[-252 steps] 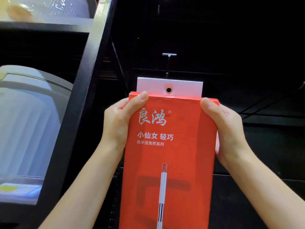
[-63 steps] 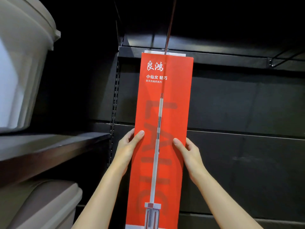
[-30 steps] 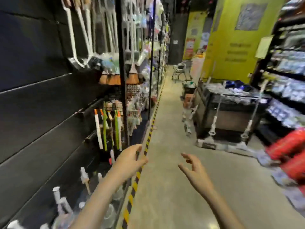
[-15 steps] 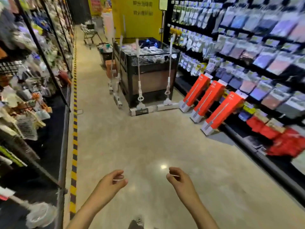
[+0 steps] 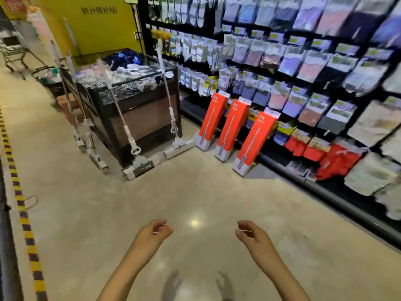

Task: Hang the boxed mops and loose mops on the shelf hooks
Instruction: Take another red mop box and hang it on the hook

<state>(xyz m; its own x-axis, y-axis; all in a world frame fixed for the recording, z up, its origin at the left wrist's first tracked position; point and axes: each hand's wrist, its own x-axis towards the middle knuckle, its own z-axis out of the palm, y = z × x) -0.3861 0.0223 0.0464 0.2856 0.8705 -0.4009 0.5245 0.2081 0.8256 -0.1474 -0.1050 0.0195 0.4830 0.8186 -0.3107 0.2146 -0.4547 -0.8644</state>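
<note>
We note a shop aisle with a pale polished floor (image 5: 195, 203) and a dark shelf wall (image 5: 303, 68) of packaged goods on the right. Three red boxed mops (image 5: 233, 129) stand on the floor, leaning against that shelf. Just to their left, loose mops (image 5: 130, 135) lean against a black display bin (image 5: 134, 109). Our left hand (image 5: 152, 235) and right hand (image 5: 253, 237) hover low over the floor, well apart from the mops, fingers loosely curled and holding nothing.
</note>
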